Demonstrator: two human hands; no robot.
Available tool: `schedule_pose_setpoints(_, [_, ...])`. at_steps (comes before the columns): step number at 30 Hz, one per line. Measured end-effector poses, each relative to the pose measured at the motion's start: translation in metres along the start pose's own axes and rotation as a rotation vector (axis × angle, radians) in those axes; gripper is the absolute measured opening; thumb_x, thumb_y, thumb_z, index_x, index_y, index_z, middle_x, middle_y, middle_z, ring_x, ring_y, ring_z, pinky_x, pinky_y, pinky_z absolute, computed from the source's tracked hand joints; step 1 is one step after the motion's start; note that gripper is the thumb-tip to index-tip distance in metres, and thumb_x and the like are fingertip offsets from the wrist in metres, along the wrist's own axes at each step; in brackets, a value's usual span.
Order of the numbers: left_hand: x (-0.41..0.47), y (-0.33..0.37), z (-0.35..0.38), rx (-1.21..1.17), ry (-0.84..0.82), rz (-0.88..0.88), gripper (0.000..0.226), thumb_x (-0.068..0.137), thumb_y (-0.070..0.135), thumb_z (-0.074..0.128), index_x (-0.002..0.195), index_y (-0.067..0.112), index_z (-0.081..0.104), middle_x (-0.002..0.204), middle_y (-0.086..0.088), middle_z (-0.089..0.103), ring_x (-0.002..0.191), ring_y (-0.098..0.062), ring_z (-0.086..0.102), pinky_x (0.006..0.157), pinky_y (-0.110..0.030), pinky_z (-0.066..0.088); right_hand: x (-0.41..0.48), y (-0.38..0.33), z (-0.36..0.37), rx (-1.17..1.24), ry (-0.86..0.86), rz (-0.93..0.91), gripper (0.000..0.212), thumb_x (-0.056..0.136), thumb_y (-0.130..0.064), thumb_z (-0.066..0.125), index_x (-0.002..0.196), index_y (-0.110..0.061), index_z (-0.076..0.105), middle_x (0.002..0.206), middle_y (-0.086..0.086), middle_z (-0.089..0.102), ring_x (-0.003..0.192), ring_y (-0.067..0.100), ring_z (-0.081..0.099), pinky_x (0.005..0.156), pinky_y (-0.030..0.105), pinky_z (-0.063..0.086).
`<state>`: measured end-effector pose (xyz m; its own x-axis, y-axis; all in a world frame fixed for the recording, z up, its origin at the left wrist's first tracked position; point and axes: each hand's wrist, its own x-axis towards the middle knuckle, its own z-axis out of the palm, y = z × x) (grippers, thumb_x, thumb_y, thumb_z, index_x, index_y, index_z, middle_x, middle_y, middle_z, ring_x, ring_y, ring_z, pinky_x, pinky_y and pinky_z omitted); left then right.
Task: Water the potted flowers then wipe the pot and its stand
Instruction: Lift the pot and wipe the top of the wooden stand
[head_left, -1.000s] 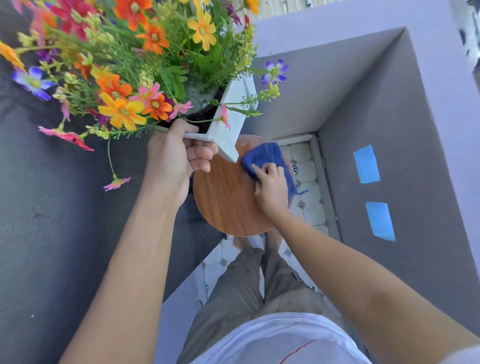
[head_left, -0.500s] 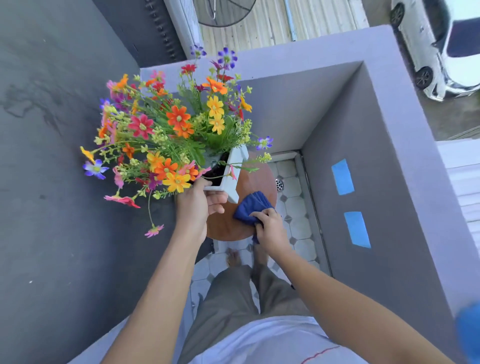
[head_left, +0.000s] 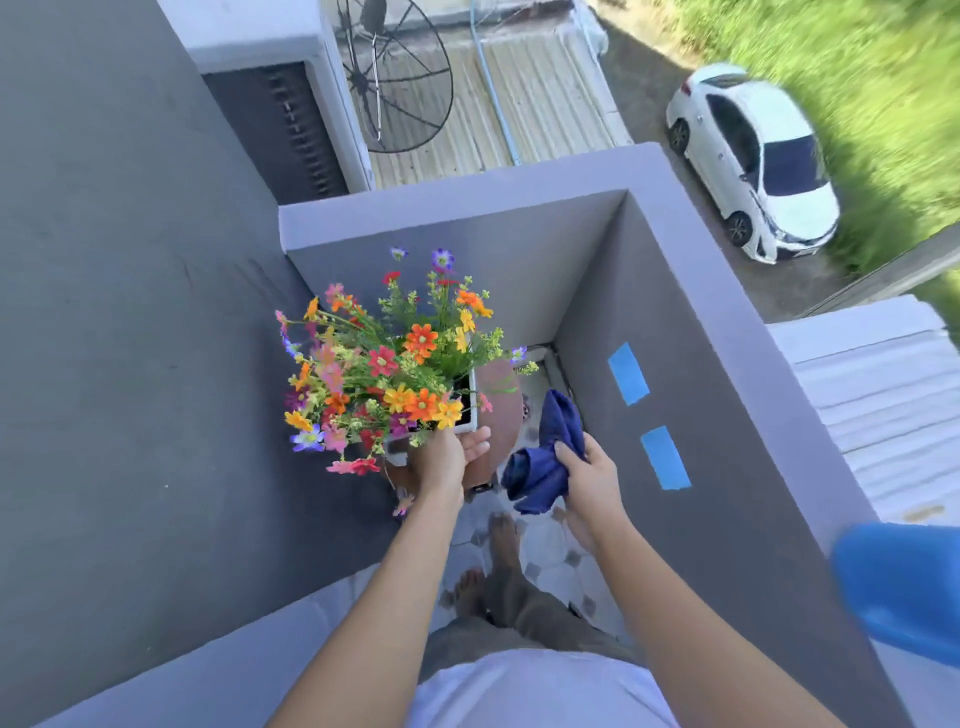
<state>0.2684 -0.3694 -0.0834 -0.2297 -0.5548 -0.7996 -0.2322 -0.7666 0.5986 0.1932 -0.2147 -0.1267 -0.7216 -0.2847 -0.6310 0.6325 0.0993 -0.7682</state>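
Holding the white pot by its near rim, middle of the frame, left hand curled tight, keeping it steady above the stand. Squeezing a blue cloth in the right hand (fingers closed), lifted clear just right of the stand, likely for more wiping.

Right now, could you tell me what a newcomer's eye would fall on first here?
First the bright bouquet of flowers in a white pot, gripped at its near rim by the left hand over a round wooden stand. Next, the dark blue cloth bunched in the right hand, then the white car far below.
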Motion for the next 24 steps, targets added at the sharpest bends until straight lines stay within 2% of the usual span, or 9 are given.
schedule_pose_setpoints(3, [0.007, -0.015, 0.005, 0.014, -0.029, -0.021, 0.039, 0.104, 0.007, 0.029, 0.136, -0.010, 0.042, 0.069, -0.009, 0.074, 0.043, -0.006, 0.067, 0.070, -0.026, 0.057, -0.033, -0.008, -0.010, 0.094, 0.013, -0.025, 0.021, 0.102, -0.004, 0.057, 0.115, -0.014, 0.069, 0.108, 0.012, 0.075, 0.094, 0.027, 0.070, 0.084, 0.042, 0.057])
schedule_pose_setpoints(5, [0.010, -0.025, 0.009, 0.017, -0.047, -0.060, 0.042, 0.104, 0.013, 0.029, 0.145, 0.003, 0.033, 0.062, -0.001, 0.074, 0.060, -0.007, 0.072, 0.083, -0.024, 0.055, -0.052, -0.013, -0.016, 0.123, 0.011, -0.037, 0.021, 0.102, -0.003, 0.055, 0.112, -0.014, 0.070, 0.101, 0.008, 0.076, 0.088, 0.023, 0.070, 0.079, 0.037, 0.057])
schedule_pose_setpoints(8, [0.016, -0.040, 0.013, 0.118, -0.058, -0.087, 0.038, 0.104, 0.019, 0.029, 0.138, 0.013, 0.044, 0.113, -0.013, 0.073, 0.112, -0.024, 0.064, 0.108, -0.037, 0.043, -0.070, -0.023, -0.028, 0.135, 0.029, -0.069, 0.021, 0.101, 0.000, 0.056, 0.109, -0.013, 0.070, 0.102, 0.010, 0.074, 0.089, 0.024, 0.068, 0.085, 0.040, 0.053])
schedule_pose_setpoints(10, [0.028, -0.053, 0.015, 0.181, -0.076, -0.109, 0.038, 0.105, 0.024, 0.032, 0.137, 0.014, 0.049, 0.138, -0.015, 0.059, 0.128, -0.027, 0.054, 0.110, -0.038, 0.039, -0.078, -0.031, -0.036, 0.136, 0.040, -0.094, 0.021, 0.100, -0.001, 0.057, 0.110, -0.015, 0.071, 0.105, 0.011, 0.073, 0.092, 0.026, 0.066, 0.089, 0.044, 0.051])
schedule_pose_setpoints(13, [0.025, -0.058, 0.019, 0.233, -0.037, -0.093, 0.026, 0.105, 0.030, 0.033, 0.122, 0.021, 0.050, 0.134, -0.011, 0.062, 0.118, -0.024, 0.057, 0.095, -0.033, 0.036, -0.090, -0.046, -0.049, 0.075, 0.063, -0.141, 0.025, 0.100, -0.002, 0.058, 0.113, -0.019, 0.070, 0.106, 0.006, 0.074, 0.096, 0.025, 0.067, 0.092, 0.043, 0.053])
schedule_pose_setpoints(17, [0.012, -0.056, 0.021, 0.147, -0.037, -0.035, 0.031, 0.107, 0.025, 0.028, 0.107, 0.016, 0.058, 0.097, -0.004, 0.070, 0.089, -0.018, 0.067, 0.097, -0.034, 0.041, -0.111, -0.065, -0.063, -0.110, 0.052, -0.231, 0.029, 0.099, -0.002, 0.057, 0.116, -0.022, 0.069, 0.109, 0.004, 0.076, 0.095, 0.015, 0.071, 0.083, 0.023, 0.056])
schedule_pose_setpoints(19, [0.005, -0.062, 0.028, 0.159, -0.047, -0.010, 0.031, 0.103, 0.026, 0.045, 0.108, 0.001, 0.064, 0.083, -0.006, 0.070, 0.067, -0.015, 0.070, 0.067, -0.026, 0.057, -0.122, -0.073, -0.074, -0.127, 0.046, -0.276, 0.030, 0.098, -0.002, 0.057, 0.114, -0.024, 0.069, 0.105, 0.002, 0.077, 0.091, 0.012, 0.071, 0.078, 0.020, 0.055])
schedule_pose_setpoints(20, [-0.002, -0.067, 0.037, 0.197, -0.054, 0.006, 0.031, 0.099, 0.027, 0.055, 0.109, 0.000, 0.064, 0.081, -0.007, 0.071, 0.062, -0.015, 0.070, 0.052, -0.024, 0.055, -0.126, -0.079, -0.082, -0.127, 0.045, -0.303, 0.030, 0.098, -0.002, 0.057, 0.113, -0.025, 0.070, 0.102, 0.000, 0.077, 0.090, 0.012, 0.071, 0.078, 0.021, 0.053])
schedule_pose_setpoints(24, [-0.061, -0.081, 0.095, 0.349, -0.213, 0.102, 0.042, 0.089, 0.023, 0.064, 0.120, -0.003, 0.055, 0.075, -0.006, 0.069, 0.050, -0.015, 0.058, 0.039, -0.022, 0.038, -0.142, -0.107, -0.123, -0.103, 0.054, -0.415, 0.030, 0.099, -0.002, 0.057, 0.116, -0.023, 0.070, 0.103, -0.001, 0.076, 0.092, 0.012, 0.070, 0.082, 0.026, 0.053])
